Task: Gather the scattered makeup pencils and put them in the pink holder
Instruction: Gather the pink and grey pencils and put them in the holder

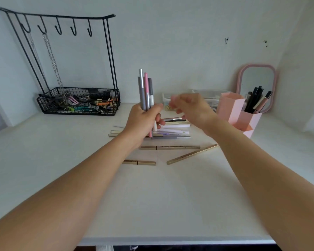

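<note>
left grip [145,118] round upright pencils [145,89]

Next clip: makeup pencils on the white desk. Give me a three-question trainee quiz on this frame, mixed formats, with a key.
1. True or false: the left hand holds a bunch of pencils upright.
2. Multiple choice: where is the pink holder relative to the right hand? A) on its left B) on its right C) in front of it, at the desk's near edge
3. Fill in: the three pencils lying nearest the camera, such as the one at, are ____ coloured.

Key:
1. True
2. B; it stands in front of the pink mirror and already contains dark pencils.
3. Gold
</note>
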Demonstrator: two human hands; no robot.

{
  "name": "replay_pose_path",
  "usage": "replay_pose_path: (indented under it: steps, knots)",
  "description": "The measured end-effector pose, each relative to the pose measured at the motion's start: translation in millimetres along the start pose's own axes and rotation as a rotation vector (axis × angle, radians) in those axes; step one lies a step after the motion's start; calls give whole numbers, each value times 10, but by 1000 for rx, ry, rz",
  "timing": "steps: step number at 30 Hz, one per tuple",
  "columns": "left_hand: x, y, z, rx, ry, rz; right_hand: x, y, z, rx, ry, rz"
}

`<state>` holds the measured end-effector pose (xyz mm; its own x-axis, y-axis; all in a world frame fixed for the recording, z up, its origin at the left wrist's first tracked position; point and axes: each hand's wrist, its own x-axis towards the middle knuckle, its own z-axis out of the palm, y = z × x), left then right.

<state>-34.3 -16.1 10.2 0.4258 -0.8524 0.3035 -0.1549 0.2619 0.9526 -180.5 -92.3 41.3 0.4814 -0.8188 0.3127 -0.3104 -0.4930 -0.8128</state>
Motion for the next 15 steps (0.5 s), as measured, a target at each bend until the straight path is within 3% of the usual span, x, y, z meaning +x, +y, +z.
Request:
replay_pose_path:
  steps: [2,5,10,15]
  knots:
    - [18,-2,-35,-46,48,-20,18,128,-69,-371,-103,-65]
    - [69,21,-77,-95,156,-58,15,274,-59,-607,-268,-55]
    - [98,65,-121,-219,255,-135,60,323,-34,-624,-281,-59]
    - [87,77,-100,-237,243,-163,57,237,-121,-592,-248,-55]
